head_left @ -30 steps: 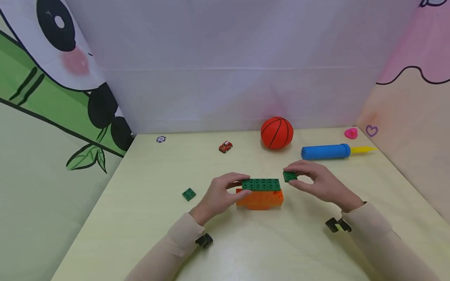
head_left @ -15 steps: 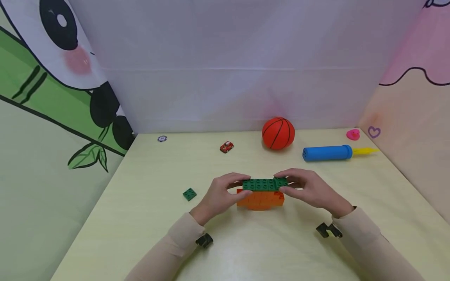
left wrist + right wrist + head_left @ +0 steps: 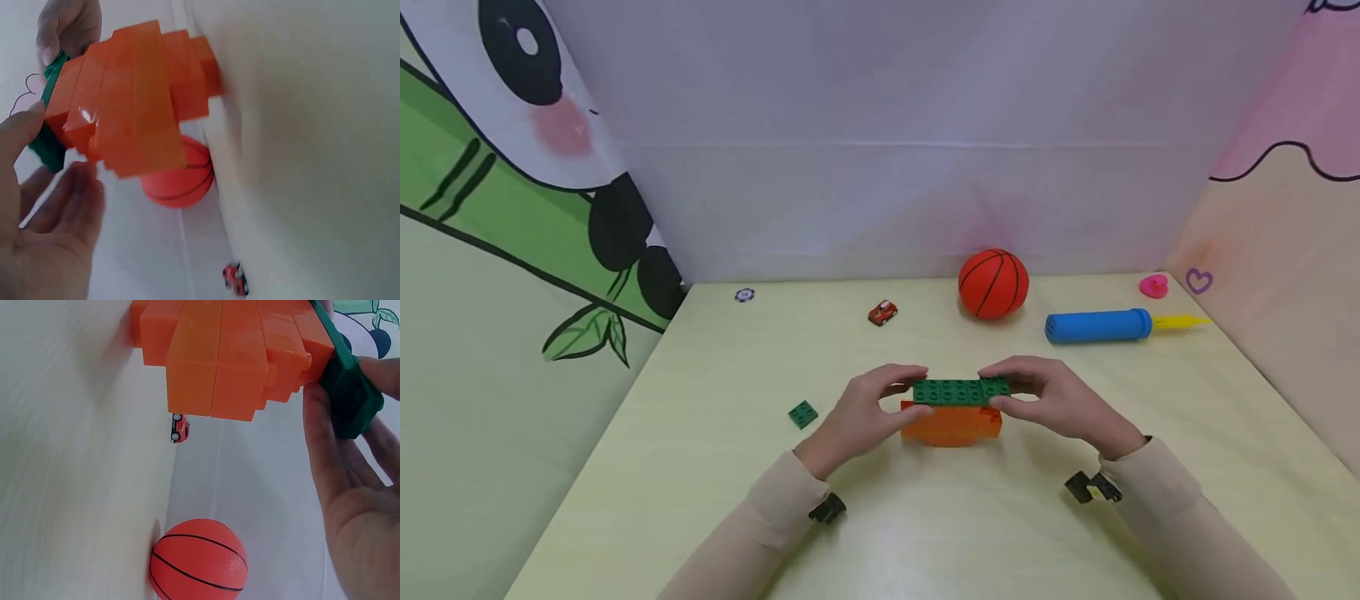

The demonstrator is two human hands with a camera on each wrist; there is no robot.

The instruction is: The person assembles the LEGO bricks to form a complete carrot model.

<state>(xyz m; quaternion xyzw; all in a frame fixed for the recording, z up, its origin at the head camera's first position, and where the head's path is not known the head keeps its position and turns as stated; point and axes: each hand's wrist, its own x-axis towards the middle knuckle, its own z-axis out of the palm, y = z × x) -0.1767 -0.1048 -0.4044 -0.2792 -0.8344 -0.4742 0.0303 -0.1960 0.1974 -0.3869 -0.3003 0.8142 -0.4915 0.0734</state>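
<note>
A stepped stack of orange toy building bricks (image 3: 951, 425) stands on the table, wider in its upper layers, as the left wrist view shows. Along its top runs a row of green bricks (image 3: 951, 392). My left hand (image 3: 861, 414) pinches the row's left end between thumb and fingers. At the other end my right hand (image 3: 1060, 404) pinches a small green brick (image 3: 997, 386) lined up with the row. In the right wrist view that brick's hollow underside (image 3: 350, 403) juts out past the orange bricks. Left of my left hand, another small green brick (image 3: 803, 414) lies on the table.
Toward the back of the table are a poker chip (image 3: 745, 295), a red toy car (image 3: 882, 312) and a small basketball (image 3: 993, 284). At back right lie a blue pump (image 3: 1099, 326) with a yellow nozzle and a pink rubber duck (image 3: 1153, 286). A cloth backdrop (image 3: 910, 200) rises behind.
My right hand has moved left and brought the small green brick from beside the stack against the row's right end. My left hand keeps its hold on the other end.
</note>
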